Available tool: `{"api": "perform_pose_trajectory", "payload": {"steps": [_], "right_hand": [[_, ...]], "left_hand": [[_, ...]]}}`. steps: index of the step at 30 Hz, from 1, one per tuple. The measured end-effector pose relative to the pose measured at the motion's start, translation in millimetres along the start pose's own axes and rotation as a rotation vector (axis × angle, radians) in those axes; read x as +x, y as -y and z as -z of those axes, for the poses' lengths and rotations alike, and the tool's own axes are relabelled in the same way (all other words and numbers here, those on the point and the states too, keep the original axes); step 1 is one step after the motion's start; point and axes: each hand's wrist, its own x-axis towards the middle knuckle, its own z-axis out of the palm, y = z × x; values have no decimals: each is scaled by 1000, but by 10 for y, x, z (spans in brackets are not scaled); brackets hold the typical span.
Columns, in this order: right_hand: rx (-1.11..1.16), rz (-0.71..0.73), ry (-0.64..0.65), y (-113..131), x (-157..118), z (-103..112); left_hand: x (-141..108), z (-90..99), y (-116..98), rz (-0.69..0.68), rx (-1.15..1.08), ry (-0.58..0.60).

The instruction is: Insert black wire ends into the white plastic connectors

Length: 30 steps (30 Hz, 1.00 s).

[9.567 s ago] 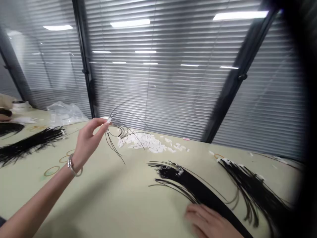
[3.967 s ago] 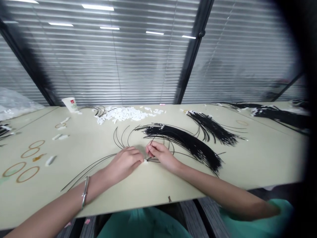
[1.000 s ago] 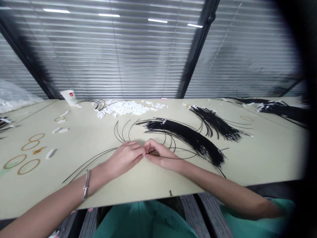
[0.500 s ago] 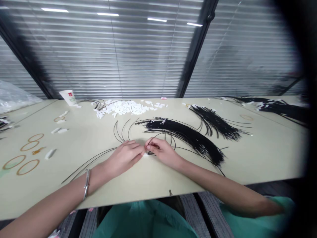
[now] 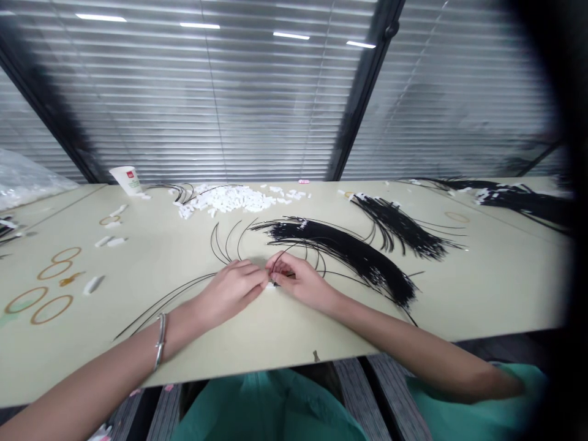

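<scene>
My left hand [image 5: 234,289] is closed on a small white connector [image 5: 271,285], which shows only in part between the fingertips. Fingers pinched, my right hand [image 5: 301,282] meets it and grips a thin black wire [image 5: 285,250] that curves up from the connector. More loose black wires fan out behind both hands, and two long ones [image 5: 169,298] run left from under my left hand. A thick bundle of black wires [image 5: 340,248] lies just behind my right hand.
White connectors [image 5: 239,199] are heaped at the back, near a paper cup [image 5: 127,181]. Further wire bundles [image 5: 399,226] lie at the right. Rubber bands [image 5: 52,310] and a plastic bag [image 5: 32,180] are at the left. Blinds stand behind the table [image 5: 184,361].
The fingers of my right hand have shifted slightly left and up against my left fingertips, and the held wire has moved with them. My left hand has hardly moved.
</scene>
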Motion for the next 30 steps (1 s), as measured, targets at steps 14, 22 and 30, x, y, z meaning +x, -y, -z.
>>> {"api": "perform_pose_trajectory", "payload": {"steps": [14,22,30], "right_hand": [[-75,24,-36,45,2,13],[-221,87,-44,127,-20,40],[-281,80,-46,145,-17,39]], "left_hand": [[3,-1,7,-2,21,1],[13,-6,4,-6,25,0],[15,0,5,7,28,22]]}}
